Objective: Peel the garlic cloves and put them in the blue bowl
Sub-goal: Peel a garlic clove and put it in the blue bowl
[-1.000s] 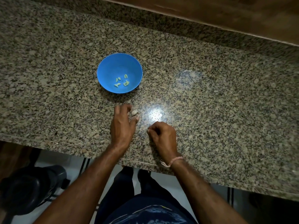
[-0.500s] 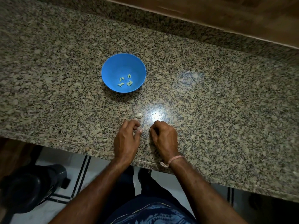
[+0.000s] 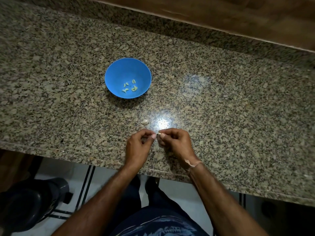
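Both hands are over the desk (image 3: pixel 221 108) edge. The right hand (image 3: pixel 175 143) has its grip clamped on a tiny garlic clove (image 3: pixel 159 134), and the left hand (image 3: pixel 138 147) has thumb and finger pinched at its tip. I'd hold the clove steady with the right and strip the skin off with the left nail in short pulls, no squashing. Count: one blue bowl (image 3: pixel 122 70), well beyond the hands, with maybe six peeled cloves (image 3: pixel 129 86) inside (too small to be sure), and one loose clove (image 3: pixel 144 122) on the desk.
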